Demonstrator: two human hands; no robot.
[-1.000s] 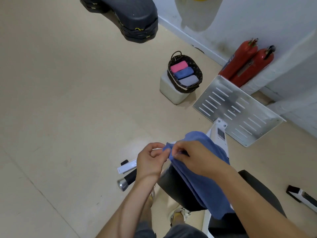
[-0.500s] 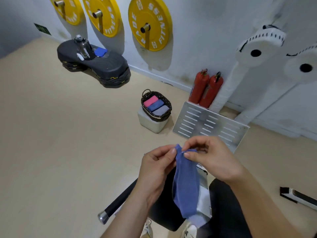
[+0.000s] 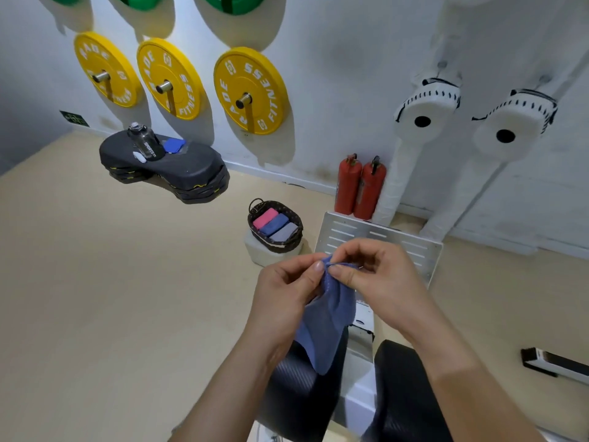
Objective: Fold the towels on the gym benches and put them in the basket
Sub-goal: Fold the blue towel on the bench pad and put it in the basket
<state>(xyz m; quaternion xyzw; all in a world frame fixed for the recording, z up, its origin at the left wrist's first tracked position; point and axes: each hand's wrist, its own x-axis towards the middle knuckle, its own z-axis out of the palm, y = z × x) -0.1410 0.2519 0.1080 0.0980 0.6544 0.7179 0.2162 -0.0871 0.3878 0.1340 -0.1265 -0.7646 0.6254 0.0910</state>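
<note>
Gym bench [image 3: 296, 390], partly hidden behind towel [image 3: 331, 311], left hand [image 3: 283, 295], right hand [image 3: 379, 282]

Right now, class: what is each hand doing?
Left hand: pinches the top edge of the blue cloth towel.
Right hand: pinches the same edge.

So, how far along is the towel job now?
Done: a pink towel, a blue towel and a grey towel lie folded in the basket. In hand: the left hand and right hand pinch the top edge of a hanging towel above the bench, unfolded. Left: fold it and put it in the basket.
</note>
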